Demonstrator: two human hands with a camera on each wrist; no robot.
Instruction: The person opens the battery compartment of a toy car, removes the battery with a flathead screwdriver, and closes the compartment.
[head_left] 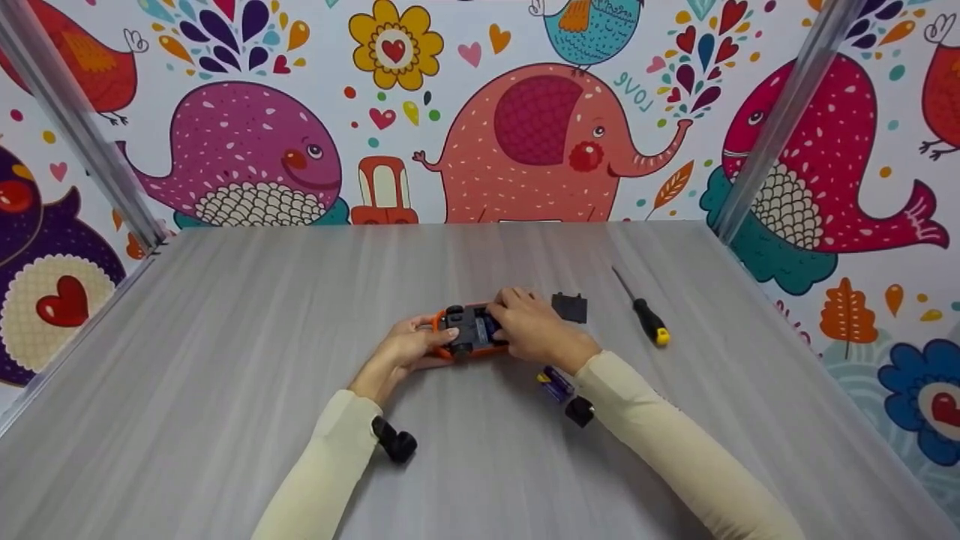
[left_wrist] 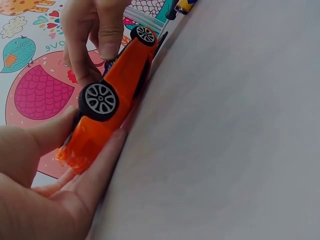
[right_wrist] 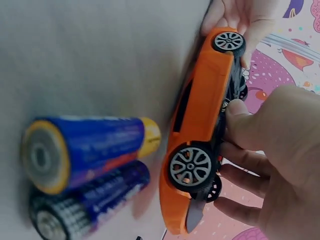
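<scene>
An orange toy car (head_left: pixel 466 328) lies upside down on the table, its dark underside and wheels facing up. Its rear or front end is held by my left hand (head_left: pixel 405 346), thumb on the underside and fingers beneath the body. My right hand (head_left: pixel 536 326) reaches into the open battery compartment, where blue-purple battery casing (left_wrist: pixel 109 65) shows by the thumb. The fingers appear to pinch that battery, though they partly hide it. Two loose blue-and-yellow batteries (right_wrist: pixel 95 150) lie beside the car, near my right forearm.
A dark battery cover (head_left: pixel 570 307) lies just beyond my right hand. Farther right is a screwdriver (head_left: pixel 649 319) with a black and yellow handle. A patterned wall (head_left: pixel 465 112) stands behind the grey table (head_left: pixel 225 337), and metal posts rise at its far corners.
</scene>
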